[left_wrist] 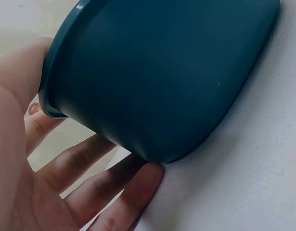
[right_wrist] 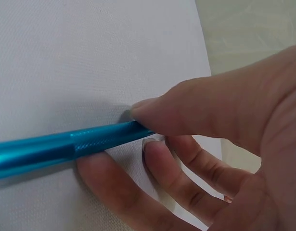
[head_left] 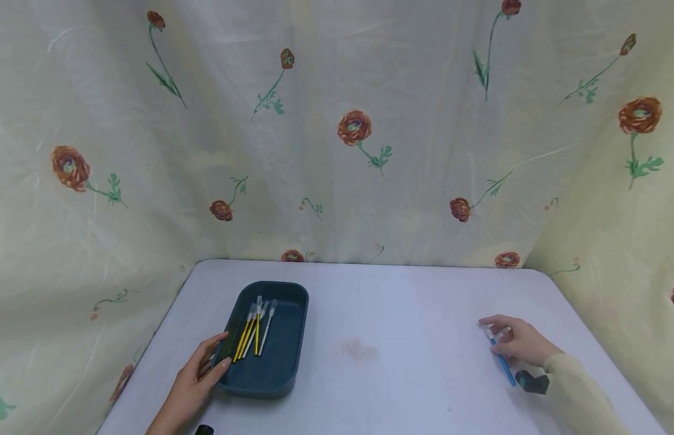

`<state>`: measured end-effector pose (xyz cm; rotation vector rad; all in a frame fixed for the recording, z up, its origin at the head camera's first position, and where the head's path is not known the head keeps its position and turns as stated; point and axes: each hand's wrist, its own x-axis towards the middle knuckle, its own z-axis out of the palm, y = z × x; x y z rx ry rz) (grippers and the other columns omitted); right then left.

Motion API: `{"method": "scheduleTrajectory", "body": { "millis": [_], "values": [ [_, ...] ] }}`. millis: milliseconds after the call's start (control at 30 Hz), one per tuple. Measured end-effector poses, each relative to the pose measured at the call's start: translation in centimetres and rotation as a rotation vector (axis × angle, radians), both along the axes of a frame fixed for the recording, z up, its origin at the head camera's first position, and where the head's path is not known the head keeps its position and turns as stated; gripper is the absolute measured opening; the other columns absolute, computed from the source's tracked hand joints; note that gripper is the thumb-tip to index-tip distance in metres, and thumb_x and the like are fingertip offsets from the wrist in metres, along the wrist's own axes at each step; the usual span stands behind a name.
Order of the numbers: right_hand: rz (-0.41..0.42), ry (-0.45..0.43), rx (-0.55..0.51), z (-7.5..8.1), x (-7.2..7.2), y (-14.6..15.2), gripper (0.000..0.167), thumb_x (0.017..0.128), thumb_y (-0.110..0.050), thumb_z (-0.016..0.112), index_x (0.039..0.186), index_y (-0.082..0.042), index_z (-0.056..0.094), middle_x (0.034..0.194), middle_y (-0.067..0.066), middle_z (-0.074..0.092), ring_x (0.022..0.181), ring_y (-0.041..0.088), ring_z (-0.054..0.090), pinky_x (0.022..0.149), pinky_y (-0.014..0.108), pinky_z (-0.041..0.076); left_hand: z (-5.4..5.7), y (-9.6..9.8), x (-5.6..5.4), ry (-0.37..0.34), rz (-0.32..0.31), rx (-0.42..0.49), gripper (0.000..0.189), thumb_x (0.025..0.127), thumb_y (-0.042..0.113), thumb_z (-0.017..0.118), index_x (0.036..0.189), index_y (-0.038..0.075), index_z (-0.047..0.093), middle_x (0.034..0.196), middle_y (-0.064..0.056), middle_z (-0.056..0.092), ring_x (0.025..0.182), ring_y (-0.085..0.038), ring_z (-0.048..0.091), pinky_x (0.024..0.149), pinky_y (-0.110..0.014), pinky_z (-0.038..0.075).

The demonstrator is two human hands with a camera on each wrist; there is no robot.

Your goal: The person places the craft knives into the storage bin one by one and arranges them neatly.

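Note:
My left hand (head_left: 190,383) grips the left rim of a dark blue-green tray (head_left: 282,365), thumb on the rim and the other fingers against its outer wall. Several slim craft knives (head_left: 257,332) with yellow or silver handles and clear caps lie inside the tray. Over at the right of the table, my right hand (head_left: 519,341) pinches a blue craft knife (head_left: 504,365) with a clear cap. Its metallic handle (right_wrist: 37,151) has a knurled band, with the thumb above and a finger below in the right wrist view. The cap is mostly hidden there.
A white-covered table (head_left: 380,320) spreads between the tray and my right hand. Behind and beside it hangs a flower-printed curtain (head_left: 413,181). Small dark devices show near the right wrist (head_left: 532,382) and at the bottom edge by the left arm.

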<state>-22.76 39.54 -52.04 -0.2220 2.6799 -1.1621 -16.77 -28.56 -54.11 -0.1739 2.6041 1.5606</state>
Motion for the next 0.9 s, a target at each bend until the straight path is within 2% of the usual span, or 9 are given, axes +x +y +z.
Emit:
{"method": "scheduleTrajectory", "body": {
  "millis": [167, 300, 667, 900],
  "values": [
    [-0.022, -0.006, -0.004, -0.07, 0.11, -0.04, 0.06, 0.089, 0.005, 0.079, 0.145, 0.009, 0.059, 0.125, 0.027, 0.062, 0.083, 0.026, 0.061, 0.059, 0.034, 0.061, 0.1, 0.07, 0.04, -0.002, -0.002, -0.003, 0.065, 0.11, 0.04, 0.069, 0.166, 0.024, 0.041, 0.172, -0.029, 0.035, 0.157, -0.053, 0.033, 0.124, -0.065, 0.037],
    [-0.027, 0.029, -0.011, -0.11, 0.28, 0.06, 0.061, 0.087, 0.006, 0.08, 0.144, 0.011, 0.059, 0.122, 0.026, 0.063, 0.081, 0.024, 0.063, 0.058, 0.034, 0.061, 0.16, 0.06, 0.15, 0.001, -0.006, -0.001, 0.064, 0.111, 0.039, 0.068, 0.166, 0.024, 0.04, 0.172, -0.029, 0.035, 0.158, -0.052, 0.032, 0.124, -0.065, 0.036],
    [-0.042, 0.034, -0.088, 0.02, 0.7, 0.15, 0.064, 0.089, 0.01, 0.076, 0.148, 0.015, 0.052, 0.128, 0.033, 0.058, 0.075, 0.021, 0.067, 0.061, 0.035, 0.064, 0.37, -0.09, 0.2, 0.014, -0.02, -0.014, 0.063, 0.111, 0.039, 0.067, 0.166, 0.026, 0.04, 0.173, -0.027, 0.033, 0.16, -0.051, 0.029, 0.126, -0.067, 0.034],
    [-0.024, 0.01, -0.11, 0.73, 0.84, -0.35, 0.064, 0.089, 0.011, 0.073, 0.148, 0.016, 0.051, 0.132, 0.038, 0.057, 0.081, 0.023, 0.068, 0.063, 0.037, 0.065, 0.28, -0.11, 0.18, 0.003, -0.016, -0.008, 0.064, 0.111, 0.04, 0.067, 0.167, 0.026, 0.039, 0.173, -0.027, 0.033, 0.16, -0.05, 0.029, 0.126, -0.066, 0.033]
  ]
}}
